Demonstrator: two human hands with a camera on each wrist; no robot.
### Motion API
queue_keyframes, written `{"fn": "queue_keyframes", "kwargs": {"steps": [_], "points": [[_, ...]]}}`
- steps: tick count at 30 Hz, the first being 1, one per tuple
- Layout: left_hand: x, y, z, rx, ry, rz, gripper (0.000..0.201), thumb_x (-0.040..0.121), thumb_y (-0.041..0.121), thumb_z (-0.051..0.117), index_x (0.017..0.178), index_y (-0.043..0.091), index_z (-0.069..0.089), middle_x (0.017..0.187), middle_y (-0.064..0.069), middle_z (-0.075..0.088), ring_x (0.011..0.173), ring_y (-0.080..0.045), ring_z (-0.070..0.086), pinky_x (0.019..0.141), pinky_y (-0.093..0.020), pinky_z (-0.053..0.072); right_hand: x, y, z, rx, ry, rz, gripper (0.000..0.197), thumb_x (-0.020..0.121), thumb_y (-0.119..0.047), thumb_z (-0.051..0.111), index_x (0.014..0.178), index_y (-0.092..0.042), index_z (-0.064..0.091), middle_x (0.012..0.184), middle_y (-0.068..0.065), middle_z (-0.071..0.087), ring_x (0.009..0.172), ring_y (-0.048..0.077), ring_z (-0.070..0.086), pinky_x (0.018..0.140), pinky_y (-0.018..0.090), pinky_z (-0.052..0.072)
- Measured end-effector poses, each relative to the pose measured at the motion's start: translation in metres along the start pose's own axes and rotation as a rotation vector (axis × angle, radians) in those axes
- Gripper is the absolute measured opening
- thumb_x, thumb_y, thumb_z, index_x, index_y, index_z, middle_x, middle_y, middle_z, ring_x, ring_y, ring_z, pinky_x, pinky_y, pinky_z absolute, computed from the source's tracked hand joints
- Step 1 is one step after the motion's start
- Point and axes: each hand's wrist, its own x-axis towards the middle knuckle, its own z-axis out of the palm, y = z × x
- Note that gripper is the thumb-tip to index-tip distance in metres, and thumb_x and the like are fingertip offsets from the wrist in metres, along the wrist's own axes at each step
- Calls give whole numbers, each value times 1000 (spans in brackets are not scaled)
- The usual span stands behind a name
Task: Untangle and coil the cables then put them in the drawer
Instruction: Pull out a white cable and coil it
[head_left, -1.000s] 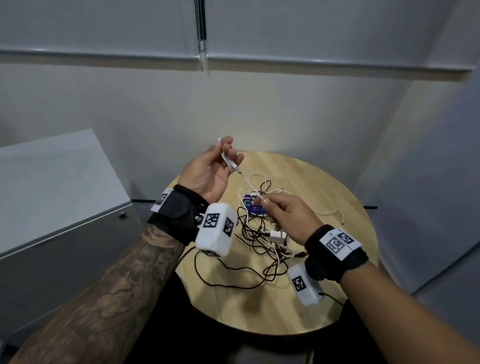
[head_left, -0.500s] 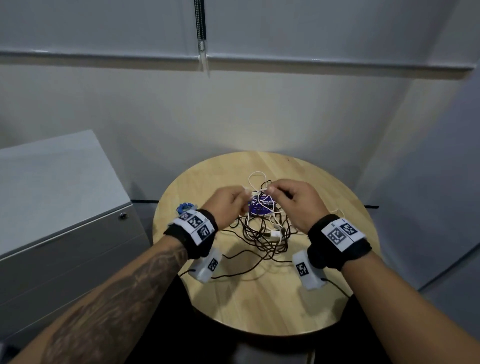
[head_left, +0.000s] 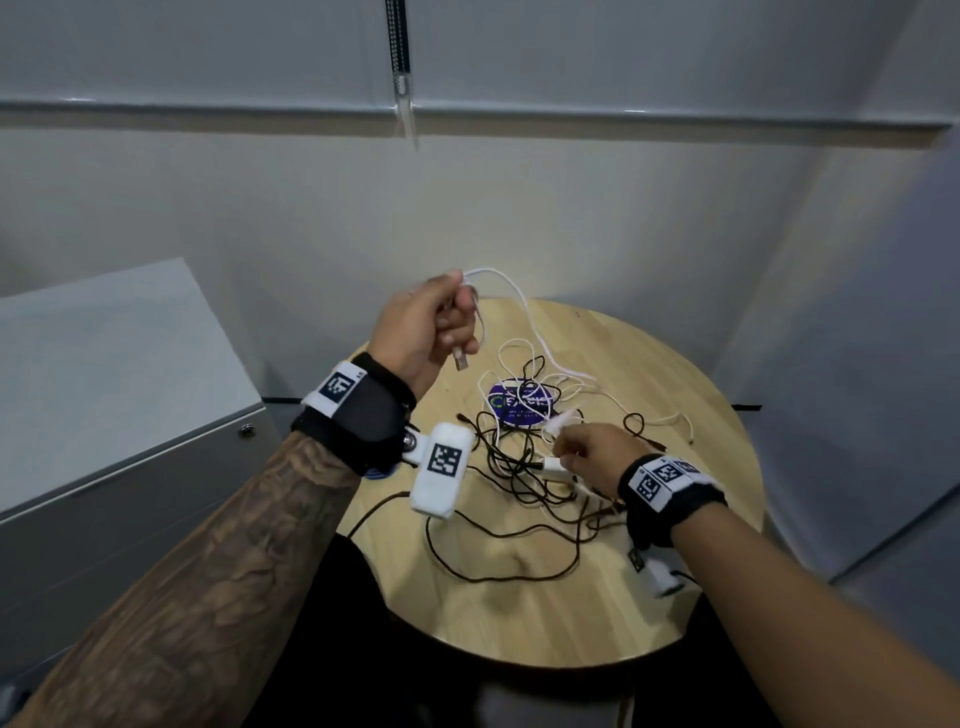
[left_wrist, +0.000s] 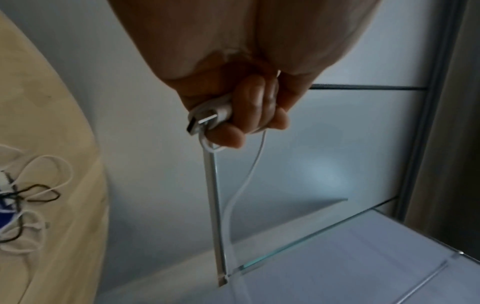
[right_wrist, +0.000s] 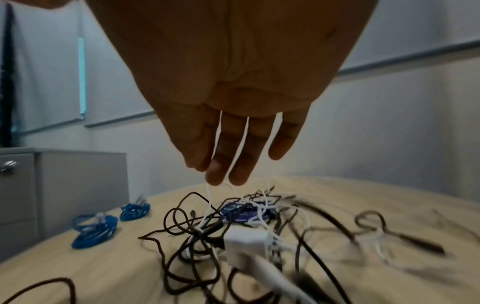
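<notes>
Left hand: left hand (head_left: 422, 327) raised above the table's far-left edge, fingers (left_wrist: 255, 115) curled round the white cable (head_left: 524, 306) and its USB plug (left_wrist: 201, 121); the plug juts out below the fist.
White cable: loops over the top of the left hand, then drops down and right of it into the tangle.
Right hand: right hand (head_left: 592, 457) low over the near-right part of the tangle, fingertips (right_wrist: 217, 174) pointing down with a thin white strand running up to them; whether they pinch it cannot be told.
Tangle: tangled cables (head_left: 524, 467), black and white mixed, directly under and left of the right hand, with a white adapter block (right_wrist: 245, 239) just below its fingers.
Round disc: purple disc (head_left: 519, 408) with print, beneath the cables, just beyond the right hand.
Blue bundles: two coiled blue cables (right_wrist: 94, 229), set apart from the tangle, well left of the right hand.
Surface: round light wooden table (head_left: 675, 571), beneath both hands.
Drawer unit: grey cabinet (head_left: 104, 415) with a round lock, drawers closed, left of the left forearm.
Room: pale walls beyond both hands; lowered blind with a hanging bead cord (head_left: 397, 47) above the left hand.
</notes>
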Motion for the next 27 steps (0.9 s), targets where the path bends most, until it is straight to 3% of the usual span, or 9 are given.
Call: {"fn": "queue_keyframes", "kwargs": {"steps": [2,6,9,11,13,16,19,21,27], "points": [[0,6,-3,53,-24,18,39,102,20,36,66,11,48,45,7,25,38,-9,24,47,-24,42,-5,3,2,166,52,78,24,93,-25,62,117,-29,63,111,-6,66,100,16,62,86,28,48],[-6,0,-2,185,-61,-16,39,102,20,39,67,10,50,45,8,26,38,-9,26,48,-26,42,-13,-15,-29,749,398,68,21,102,-28,50,118,-27,63,119,-7,67,105,11,63,93,34,49],[-9,-10,1,255,-58,-58,39,102,20,40,66,9,50,45,8,26,38,-9,25,49,-26,42,-21,-41,-68,1408,300,-14,56,103,-54,28,121,-13,62,120,11,70,106,23,68,88,39,52],[-11,-16,2,335,-66,-59,39,102,20,41,65,9,51,45,7,27,37,-9,26,50,-27,42,-26,-53,-90,1624,170,-75,73,97,-65,25,125,-7,59,121,17,69,105,28,68,82,40,55],[-15,-20,3,425,-75,-57,40,101,20,42,65,9,51,47,6,28,38,-9,26,49,-27,43,-33,-65,-99,1530,53,-85,69,95,-63,32,127,-8,58,119,17,69,99,29,70,79,41,57],[-18,-22,2,434,-65,-76,40,101,20,42,64,8,52,48,4,27,38,-9,25,48,-25,42,-45,-80,-94,1187,-92,-113,45,93,-39,55,124,-7,58,105,18,72,74,24,70,71,36,58],[-18,-21,-5,331,-53,-130,40,101,21,42,64,9,51,47,6,27,38,-10,24,48,-25,41,-52,-76,-85,1253,-117,-192,38,84,-25,62,117,-4,63,73,9,67,52,17,59,60,32,57],[-18,-20,-11,229,-50,-171,40,100,22,41,63,11,50,47,6,24,38,-10,22,47,-25,39,-54,-71,-84,1264,-106,-221,35,83,-16,62,115,-1,64,64,6,60,49,16,54,60,32,56],[-22,-15,-18,-207,-127,-324,33,91,26,44,59,15,44,43,8,22,34,-7,23,43,-22,37,-49,-64,-71,943,-89,-125,18,95,-6,61,107,6,65,69,11,60,50,19,60,56,29,57]]}}
